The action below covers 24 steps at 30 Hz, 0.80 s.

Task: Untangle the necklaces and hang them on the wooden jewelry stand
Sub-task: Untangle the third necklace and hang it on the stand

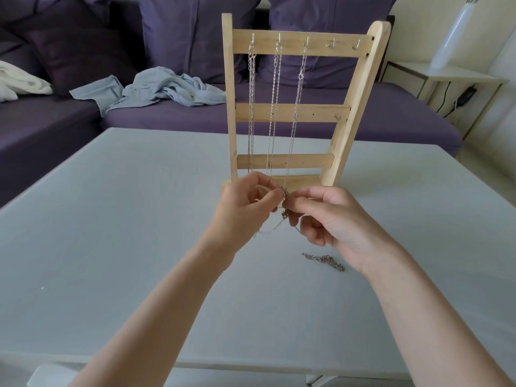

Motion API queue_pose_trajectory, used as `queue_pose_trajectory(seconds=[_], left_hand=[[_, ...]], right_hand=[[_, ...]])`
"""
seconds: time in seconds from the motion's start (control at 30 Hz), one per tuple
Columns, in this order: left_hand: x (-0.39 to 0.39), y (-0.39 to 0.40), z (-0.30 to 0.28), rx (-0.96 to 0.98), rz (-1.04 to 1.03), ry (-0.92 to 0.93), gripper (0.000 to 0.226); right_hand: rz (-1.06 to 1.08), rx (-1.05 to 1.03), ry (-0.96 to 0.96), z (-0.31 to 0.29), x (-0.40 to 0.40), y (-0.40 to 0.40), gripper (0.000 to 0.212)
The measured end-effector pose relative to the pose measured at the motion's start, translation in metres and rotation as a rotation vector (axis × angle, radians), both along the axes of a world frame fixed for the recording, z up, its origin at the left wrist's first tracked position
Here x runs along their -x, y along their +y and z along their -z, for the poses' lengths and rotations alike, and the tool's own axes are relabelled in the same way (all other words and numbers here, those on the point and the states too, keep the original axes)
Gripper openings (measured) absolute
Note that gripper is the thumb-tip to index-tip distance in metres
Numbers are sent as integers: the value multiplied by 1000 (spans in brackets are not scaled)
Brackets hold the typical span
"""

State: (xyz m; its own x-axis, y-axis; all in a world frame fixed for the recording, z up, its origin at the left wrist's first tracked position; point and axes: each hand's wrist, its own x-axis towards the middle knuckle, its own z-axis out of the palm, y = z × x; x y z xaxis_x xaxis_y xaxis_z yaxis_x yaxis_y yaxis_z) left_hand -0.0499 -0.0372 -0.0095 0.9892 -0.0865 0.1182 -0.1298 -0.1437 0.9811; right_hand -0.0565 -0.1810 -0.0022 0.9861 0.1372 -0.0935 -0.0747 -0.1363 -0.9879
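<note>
Stand [290, 113]: I am seeing it standing upright on the counter [111, 219], three chains [275, 107] hanging from its top-bar hooks.

Left hand [248, 208]: I am watching it hovering just in front of the stand's base, fingers curled, pinching a tangled chain [283, 212].

Right hand [326, 216]: it is sitting just beside the left, thumb and forefinger pinching the same tangle, the other fingers curling loosely.

Loose chain [324, 261]: it is lying on the counter, nearer me than the stand, below the right hand.

Sofa [279, 118]: it is sitting behind the stand, carrying a crumpled blue cloth [156, 88].
</note>
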Motion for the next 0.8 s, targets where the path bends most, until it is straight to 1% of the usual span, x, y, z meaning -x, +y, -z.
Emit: queue_pose_trajectory(seconds=[0.17, 0.33, 0.43, 0.53, 0.6, 0.8], left_hand=[[1, -1, 0, 2, 39, 24, 11], [1, 1, -2, 7, 80, 45, 10], [2, 1, 0, 2, 104, 69, 10], [5, 0, 0, 81, 131, 176, 6], [5, 0, 0, 99, 159, 228, 4], [3, 1, 3, 79, 165, 246, 9]], right_hand=[[-33, 0, 14, 0, 0, -1, 13], [-56, -79, 42, -2, 1, -3, 19], [-26, -79, 36, -1, 1, -2, 16], [15, -63, -1, 0, 0, 0, 15], [46, -53, -19, 1, -1, 0, 14], [111, -51, -49, 2, -1, -1, 11]])
